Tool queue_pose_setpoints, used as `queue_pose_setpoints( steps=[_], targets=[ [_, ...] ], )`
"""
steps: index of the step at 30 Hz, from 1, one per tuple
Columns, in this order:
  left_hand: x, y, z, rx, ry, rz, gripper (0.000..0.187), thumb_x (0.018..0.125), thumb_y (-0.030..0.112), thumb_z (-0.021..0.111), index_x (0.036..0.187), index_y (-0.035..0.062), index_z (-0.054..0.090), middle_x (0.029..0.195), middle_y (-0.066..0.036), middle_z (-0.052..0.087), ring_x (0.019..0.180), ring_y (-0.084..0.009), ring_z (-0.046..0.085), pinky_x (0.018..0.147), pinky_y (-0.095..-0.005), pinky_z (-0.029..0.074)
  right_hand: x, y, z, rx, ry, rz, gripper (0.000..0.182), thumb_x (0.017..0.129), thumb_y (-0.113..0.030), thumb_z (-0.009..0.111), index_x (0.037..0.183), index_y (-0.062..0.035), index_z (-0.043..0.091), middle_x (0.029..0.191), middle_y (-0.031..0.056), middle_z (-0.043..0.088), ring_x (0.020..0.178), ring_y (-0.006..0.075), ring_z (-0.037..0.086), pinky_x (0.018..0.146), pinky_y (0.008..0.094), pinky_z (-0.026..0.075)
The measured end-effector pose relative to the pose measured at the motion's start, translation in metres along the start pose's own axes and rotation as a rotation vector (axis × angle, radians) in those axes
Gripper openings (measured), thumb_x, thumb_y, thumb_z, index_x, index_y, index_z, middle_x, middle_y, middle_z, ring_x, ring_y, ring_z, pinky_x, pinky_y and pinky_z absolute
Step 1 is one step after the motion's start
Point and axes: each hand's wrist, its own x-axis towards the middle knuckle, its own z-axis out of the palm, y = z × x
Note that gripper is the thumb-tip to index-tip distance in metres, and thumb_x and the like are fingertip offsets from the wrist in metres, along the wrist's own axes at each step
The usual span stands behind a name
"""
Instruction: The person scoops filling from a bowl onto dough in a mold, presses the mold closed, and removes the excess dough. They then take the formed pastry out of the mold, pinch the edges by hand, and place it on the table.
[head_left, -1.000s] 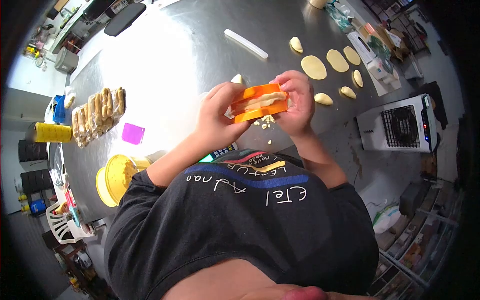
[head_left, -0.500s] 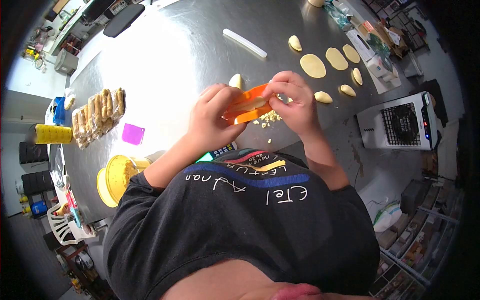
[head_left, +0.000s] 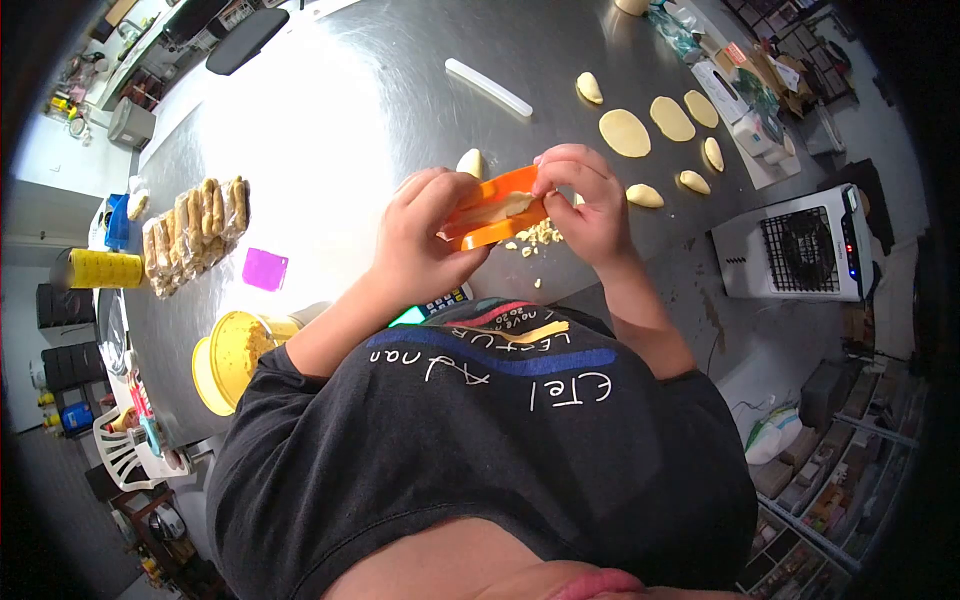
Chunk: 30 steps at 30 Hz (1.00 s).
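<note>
In both hands, above the steel table, is an orange hinged dumpling mould point(head_left: 488, 236), its two halves apart. A piece of pale dough point(head_left: 492, 212) lies inside it. My left hand point(head_left: 422, 225) is wrapped round the mould's left side. At its right end, the fingers and thumb of my right hand point(head_left: 588, 205) pinch the edge; whether they also grip dough is hidden. Loose dough crumbs point(head_left: 540, 236) lie below the mould. A folded dough piece point(head_left: 470, 163) sits just beyond my left hand.
Flat dough rounds point(head_left: 625, 133) and folded dough pieces point(head_left: 645, 195) lie to the right. A white rolling pin point(head_left: 489, 87) rests farther back. At left are bagged pastry sticks point(head_left: 195, 230), a purple scraper point(head_left: 265, 269) and a yellow tub of filling point(head_left: 222, 365).
The mould has tilted slightly and shifted a little, with both hands still on it. The dough inside shows a bit more at the right end.
</note>
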Motion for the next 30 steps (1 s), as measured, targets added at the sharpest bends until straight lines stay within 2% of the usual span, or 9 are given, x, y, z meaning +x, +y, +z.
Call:
queue_pose_setpoints(
  steps=[9,11,14,18,21,23,25,26,30],
  targets=[
    [-0.001,0.001,-0.001,-0.037,0.053,-0.037,0.036,0.058,0.002,0.067,0.093,0.0014,0.055,0.081,-0.011,0.055,0.071,-0.0259,0.056,0.063,-0.0325,0.046,-0.009,0.003,0.009,0.149,0.182,0.137,0.013,0.074,0.004,0.057,0.082,-0.005,0.055,0.086,0.0093,0.062,0.083,0.0262,0.062,0.074,0.0347,0.051],
    [-0.001,0.0,-0.001,-0.047,0.047,-0.034,0.036,0.058,0.002,0.067,0.093,0.0014,0.055,0.081,-0.011,0.056,0.071,-0.0257,0.056,0.063,-0.0323,0.047,-0.003,0.002,-0.001,0.006,0.052,0.044,0.015,0.072,0.003,0.06,0.083,-0.0058,0.057,0.085,0.0084,0.062,0.084,0.0258,0.063,0.075,0.0354,0.051],
    [-0.002,0.0,0.0,-0.046,0.037,-0.037,0.036,0.059,0.002,0.067,0.093,0.0013,0.056,0.082,-0.011,0.056,0.072,-0.0253,0.056,0.064,-0.0323,0.047,0.0,0.011,-0.006,-0.012,-0.031,-0.07,0.015,0.072,0.001,0.061,0.084,-0.0067,0.058,0.084,0.0073,0.062,0.082,0.0262,0.062,0.073,0.0359,0.051],
    [-0.003,-0.004,0.006,-0.048,0.013,-0.092,0.036,0.059,0.002,0.067,0.093,0.001,0.055,0.082,-0.011,0.056,0.073,-0.0257,0.057,0.064,-0.0327,0.047,-0.001,0.019,0.0,-0.087,-0.041,-0.075,0.013,0.072,0.001,0.06,0.083,-0.0066,0.058,0.082,0.0076,0.061,0.077,0.0269,0.061,0.069,0.0361,0.05],
    [0.0,-0.005,0.009,-0.025,0.031,-0.096,0.036,0.06,0.002,0.067,0.094,0.0009,0.055,0.082,-0.011,0.056,0.073,-0.0255,0.057,0.064,-0.0325,0.047,-0.013,0.03,0.009,-0.145,0.06,-0.042,0.011,0.073,0.002,0.059,0.081,-0.0056,0.057,0.078,0.0087,0.059,0.07,0.0276,0.059,0.064,0.0349,0.049],
    [0.0,-0.006,0.009,-0.006,0.052,-0.082,0.036,0.06,0.003,0.067,0.094,0.0009,0.055,0.082,-0.011,0.056,0.073,-0.0254,0.057,0.064,-0.0322,0.047,-0.022,0.041,0.008,-0.088,0.204,0.157,0.012,0.073,0.004,0.058,0.081,-0.0046,0.057,0.077,0.0083,0.058,0.067,0.0259,0.058,0.061,0.0323,0.047],
    [0.0,-0.006,0.007,0.002,0.037,-0.084,0.038,0.064,0.006,0.077,0.093,-0.0011,0.054,0.082,-0.01,0.056,0.072,-0.0174,0.054,0.064,-0.0272,0.044,-0.019,0.043,0.006,-0.094,0.251,0.216,0.013,0.073,0.005,0.058,0.082,-0.0043,0.057,0.077,0.0079,0.059,0.067,0.0247,0.058,0.06,0.031,0.047],
    [0.0,-0.006,0.006,0.003,0.039,-0.085,0.038,0.064,0.006,0.077,0.093,-0.0011,0.054,0.082,-0.01,0.056,0.072,-0.0174,0.054,0.064,-0.0272,0.044,-0.018,0.044,0.004,-0.101,0.299,0.278,0.013,0.073,0.006,0.057,0.083,-0.004,0.058,0.077,0.0074,0.059,0.067,0.0235,0.058,0.059,0.0298,0.046],
    [-0.001,-0.007,0.007,-0.032,0.028,-0.106,0.037,0.065,0.006,0.078,0.093,-0.0012,0.054,0.082,-0.009,0.056,0.072,-0.0166,0.054,0.064,-0.0269,0.045,-0.026,0.063,-0.004,-0.138,0.219,0.265,0.02,0.073,0.01,0.054,0.078,-0.0051,0.065,0.077,0.0056,0.062,0.069,0.0221,0.06,0.065,0.0291,0.049]
  ],
)
